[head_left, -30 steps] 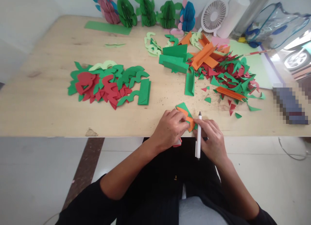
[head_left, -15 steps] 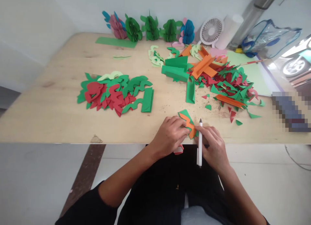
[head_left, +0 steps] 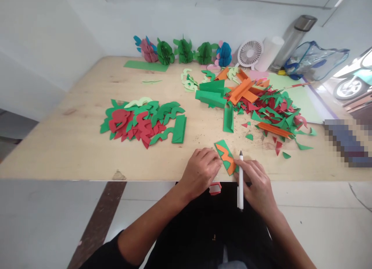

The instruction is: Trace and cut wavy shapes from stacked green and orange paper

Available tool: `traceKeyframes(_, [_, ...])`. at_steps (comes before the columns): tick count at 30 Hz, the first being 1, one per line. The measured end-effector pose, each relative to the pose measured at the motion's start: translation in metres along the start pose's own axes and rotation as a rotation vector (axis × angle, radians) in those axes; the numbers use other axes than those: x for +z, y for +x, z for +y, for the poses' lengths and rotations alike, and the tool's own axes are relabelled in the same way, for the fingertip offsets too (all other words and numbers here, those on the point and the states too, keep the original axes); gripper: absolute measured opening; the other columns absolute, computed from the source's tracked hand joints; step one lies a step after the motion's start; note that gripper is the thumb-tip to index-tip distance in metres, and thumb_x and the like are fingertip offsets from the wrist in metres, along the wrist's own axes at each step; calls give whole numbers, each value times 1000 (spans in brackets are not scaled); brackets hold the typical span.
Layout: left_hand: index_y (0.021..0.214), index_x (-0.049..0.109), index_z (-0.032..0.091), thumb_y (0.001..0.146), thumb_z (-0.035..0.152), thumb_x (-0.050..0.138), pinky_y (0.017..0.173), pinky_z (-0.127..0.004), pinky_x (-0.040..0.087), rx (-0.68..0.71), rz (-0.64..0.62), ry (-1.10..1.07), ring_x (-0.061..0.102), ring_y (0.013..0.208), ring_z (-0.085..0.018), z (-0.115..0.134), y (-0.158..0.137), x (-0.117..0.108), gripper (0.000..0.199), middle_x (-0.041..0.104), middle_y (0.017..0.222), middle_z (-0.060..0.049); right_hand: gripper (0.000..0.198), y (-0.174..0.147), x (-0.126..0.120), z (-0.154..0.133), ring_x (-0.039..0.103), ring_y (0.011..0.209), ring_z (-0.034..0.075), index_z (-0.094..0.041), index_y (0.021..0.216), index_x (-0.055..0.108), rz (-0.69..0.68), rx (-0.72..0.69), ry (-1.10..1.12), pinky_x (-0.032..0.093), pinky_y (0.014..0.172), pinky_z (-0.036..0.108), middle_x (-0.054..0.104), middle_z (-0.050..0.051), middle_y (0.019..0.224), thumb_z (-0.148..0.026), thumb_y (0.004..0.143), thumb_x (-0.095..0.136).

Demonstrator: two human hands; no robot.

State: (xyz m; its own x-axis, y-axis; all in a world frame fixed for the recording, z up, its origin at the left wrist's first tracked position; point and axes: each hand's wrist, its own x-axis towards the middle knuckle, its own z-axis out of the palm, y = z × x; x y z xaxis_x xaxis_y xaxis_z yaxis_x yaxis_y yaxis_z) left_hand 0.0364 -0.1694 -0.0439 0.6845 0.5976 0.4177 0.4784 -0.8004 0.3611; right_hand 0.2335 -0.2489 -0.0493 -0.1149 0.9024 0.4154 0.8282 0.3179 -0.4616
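Near the front edge of the table lies a folded green paper piece (head_left: 223, 143) with a zigzag orange paper template (head_left: 225, 157) flat on top. My right hand (head_left: 257, 181) grips a white pen (head_left: 241, 183) upright between its fingers, the dark tip pointing away from me. Its fingertips also press the right edge of the green paper and the template. Just left of the paper, my left hand (head_left: 202, 170) rests on the table, fingers loosely bent, apparently holding nothing; its thumb is hidden. Below that hand, a red-rimmed object (head_left: 215, 188) shows at the table edge.
Cut green and red shapes (head_left: 142, 121) lie in a pile at left. Paper scraps (head_left: 279, 110) are heaped at right beside folded orange strips (head_left: 242, 90). Paper figures (head_left: 184, 51), a small fan (head_left: 250, 54) and a bottle (head_left: 293, 44) stand along the wall.
My left hand has drawn back left off the template, uncovering more of it. My right hand stays at the paper with the pen. The camera view has tilted up slightly.
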Motion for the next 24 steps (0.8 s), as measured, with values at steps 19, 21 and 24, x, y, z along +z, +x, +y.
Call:
traceKeyframes(19, [87, 66, 16, 98, 17, 43, 79, -34, 42, 9, 5, 15, 55, 89, -19, 0, 0, 0, 25, 65, 94, -6, 43, -1, 3, -1, 62, 91, 25, -22, 122, 59, 22, 4, -11, 52, 79, 42, 70, 8, 98, -3, 84, 51])
traceKeyframes(21, [88, 66, 16, 98, 17, 45, 79, -35, 43, 6, 4, 3, 56, 89, -19, 0, 0, 0, 24, 66, 95, -6, 42, -1, 2, -1, 62, 91, 25, -23, 122, 58, 23, 5, -8, 52, 79, 43, 70, 8, 98, -4, 85, 51])
traceKeyframes(24, [93, 67, 16, 97, 18, 46, 81, -35, 45, -29, 30, -40, 57, 91, -19, -1, 0, -2, 21, 67, 96, -6, 42, 0, 2, -1, 62, 91, 25, -23, 123, 59, 24, 1, -8, 52, 79, 42, 70, 7, 97, -5, 86, 51])
